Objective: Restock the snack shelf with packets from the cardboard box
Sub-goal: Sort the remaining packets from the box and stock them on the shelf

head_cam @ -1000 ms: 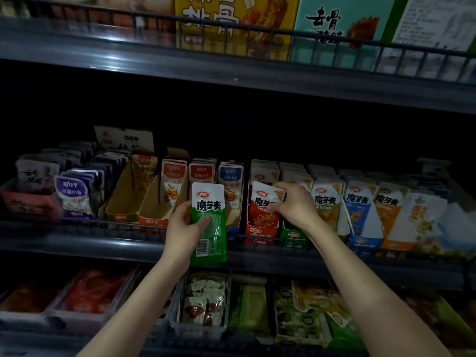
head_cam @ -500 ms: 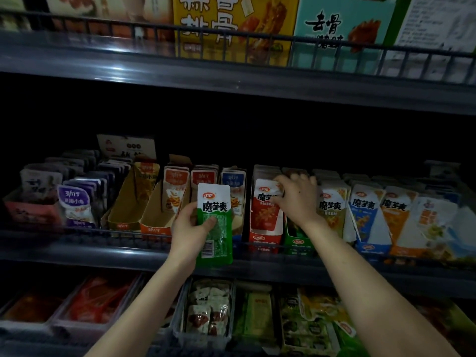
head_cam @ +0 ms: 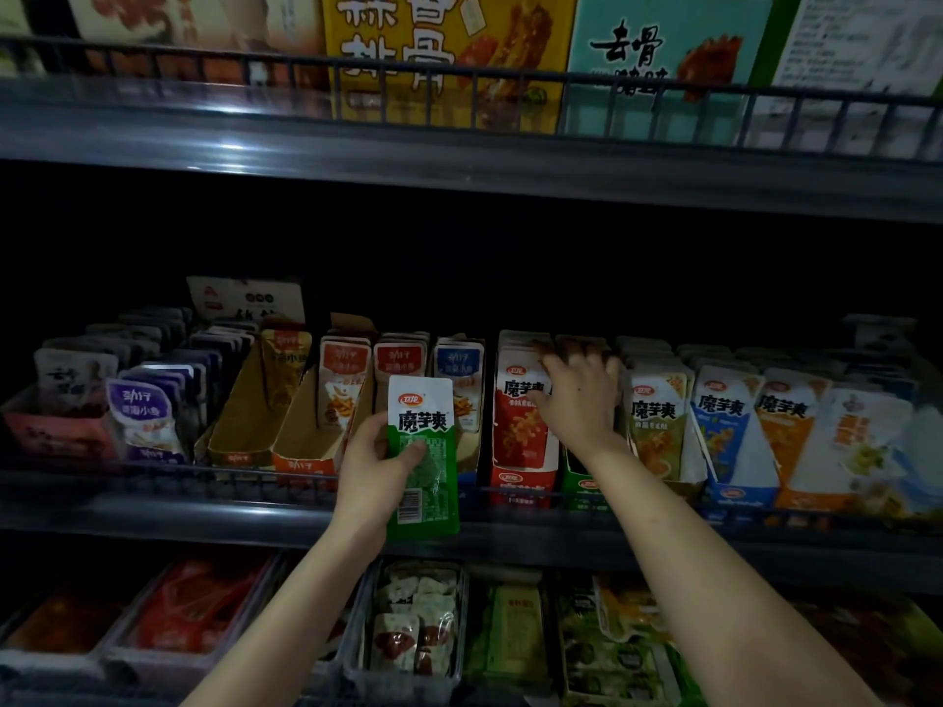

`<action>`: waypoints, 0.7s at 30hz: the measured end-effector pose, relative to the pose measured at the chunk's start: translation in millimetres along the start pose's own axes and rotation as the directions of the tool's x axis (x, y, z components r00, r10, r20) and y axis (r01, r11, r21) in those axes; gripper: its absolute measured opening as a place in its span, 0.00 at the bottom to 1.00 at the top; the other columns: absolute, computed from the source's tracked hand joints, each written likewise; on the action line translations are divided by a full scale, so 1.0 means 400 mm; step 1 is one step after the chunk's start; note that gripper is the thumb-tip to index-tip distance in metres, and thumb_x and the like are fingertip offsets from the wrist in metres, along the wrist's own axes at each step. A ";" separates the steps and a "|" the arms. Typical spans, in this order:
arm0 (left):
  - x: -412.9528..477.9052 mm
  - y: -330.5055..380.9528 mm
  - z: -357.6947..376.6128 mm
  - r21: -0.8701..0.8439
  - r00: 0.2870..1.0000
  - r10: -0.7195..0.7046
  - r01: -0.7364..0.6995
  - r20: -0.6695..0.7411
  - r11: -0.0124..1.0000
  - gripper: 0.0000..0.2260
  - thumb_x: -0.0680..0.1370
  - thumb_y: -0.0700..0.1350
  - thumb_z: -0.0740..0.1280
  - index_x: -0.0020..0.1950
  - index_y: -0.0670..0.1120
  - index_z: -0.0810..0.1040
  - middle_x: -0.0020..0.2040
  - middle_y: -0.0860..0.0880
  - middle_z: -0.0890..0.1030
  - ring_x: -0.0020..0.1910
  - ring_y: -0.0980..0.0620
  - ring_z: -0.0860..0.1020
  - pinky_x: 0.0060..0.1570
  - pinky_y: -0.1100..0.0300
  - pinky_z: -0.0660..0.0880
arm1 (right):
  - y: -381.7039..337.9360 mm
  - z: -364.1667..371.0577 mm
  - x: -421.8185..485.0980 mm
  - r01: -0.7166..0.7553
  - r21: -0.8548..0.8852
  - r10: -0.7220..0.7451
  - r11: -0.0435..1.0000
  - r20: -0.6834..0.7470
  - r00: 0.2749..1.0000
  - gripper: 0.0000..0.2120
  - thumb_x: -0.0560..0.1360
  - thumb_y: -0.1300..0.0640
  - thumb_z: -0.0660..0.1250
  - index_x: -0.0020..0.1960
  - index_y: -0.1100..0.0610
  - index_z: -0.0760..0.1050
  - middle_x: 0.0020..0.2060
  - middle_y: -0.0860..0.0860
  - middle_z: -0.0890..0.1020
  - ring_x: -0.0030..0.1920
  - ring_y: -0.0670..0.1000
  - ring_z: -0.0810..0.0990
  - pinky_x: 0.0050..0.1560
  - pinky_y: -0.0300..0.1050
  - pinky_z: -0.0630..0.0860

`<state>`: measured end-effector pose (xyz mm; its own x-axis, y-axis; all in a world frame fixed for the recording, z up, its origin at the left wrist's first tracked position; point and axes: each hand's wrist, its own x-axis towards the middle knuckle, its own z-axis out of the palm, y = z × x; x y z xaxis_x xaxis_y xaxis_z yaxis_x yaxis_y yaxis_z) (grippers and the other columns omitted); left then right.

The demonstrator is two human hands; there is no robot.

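My left hand (head_cam: 370,472) grips a green and white snack packet (head_cam: 421,451) upright in front of the middle shelf (head_cam: 204,507). My right hand (head_cam: 576,400) reaches into the shelf above the green display box (head_cam: 581,484). Its spread fingers rest on the tops of the packets further back, and its thumb side touches the red packet (head_cam: 518,426). That red packet stands at the front of the red display box (head_cam: 520,489). I cannot see the cardboard box.
Two nearly empty cardboard display trays (head_cam: 240,426) sit left of the green packet. Rows of yellow, blue and orange packets (head_cam: 724,426) fill the shelf to the right. Large boxes (head_cam: 444,53) stand behind the upper shelf rail. Plastic bins (head_cam: 413,635) line the shelf below.
My right hand set the red packet upright in the red box, let go of it and slid further back over the rows. The left hand has kept the green packet almost still.
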<state>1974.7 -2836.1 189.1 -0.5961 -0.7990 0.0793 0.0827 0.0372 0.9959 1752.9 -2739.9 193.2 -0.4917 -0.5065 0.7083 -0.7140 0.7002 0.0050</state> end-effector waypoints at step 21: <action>-0.088 -0.015 0.114 0.059 0.963 0.059 -0.077 0.262 0.995 0.16 0.72 0.39 0.74 0.50 0.60 0.77 0.49 0.58 0.81 0.52 0.58 0.79 0.53 0.58 0.77 | -0.053 -0.246 -0.253 -0.548 0.827 0.201 0.129 0.519 0.831 0.25 0.73 0.49 0.70 0.67 0.46 0.67 0.50 0.49 0.82 0.50 0.45 0.82 0.46 0.41 0.80</action>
<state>1958.6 -2780.9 182.3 -0.7787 -0.6099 0.1470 0.0811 0.1346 0.9876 1866.9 -2653.8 190.8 -0.8108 -0.5412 0.2228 -0.2347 -0.0481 -0.9709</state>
